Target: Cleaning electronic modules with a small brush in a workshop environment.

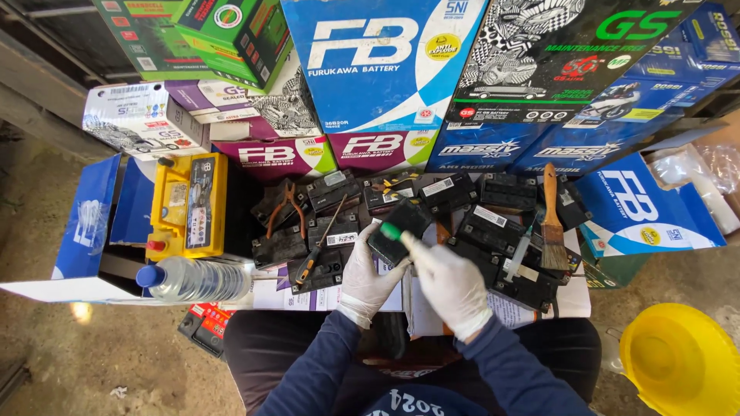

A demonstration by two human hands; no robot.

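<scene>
seen from above, both hands in white gloves over a cluttered surface [574, 300]. left hand [368, 276] with its grip clamped around a small black battery [397, 231], held tilted just above the other things, near the middle of the view. right hand [449, 281] with its grip closed on a green-tipped tool [391, 231], the tip touching the top face of that battery. around them, many more small black batteries [493, 231] lying close together. to the left, a screwdriver [320, 248] and orange-handled pliers [284, 206] resting on those batteries, a yellow battery [189, 204] further left, and a clear plastic bottle with a blue cap [193, 279] lying on its side in front of it. to the right, a wooden-handled paintbrush [552, 223] and a syringe [518, 253] on the batteries. behind, a wall of stacked battery boxes [385, 69]. at bottom right, a yellow funnel [682, 358] on the ground.
</scene>
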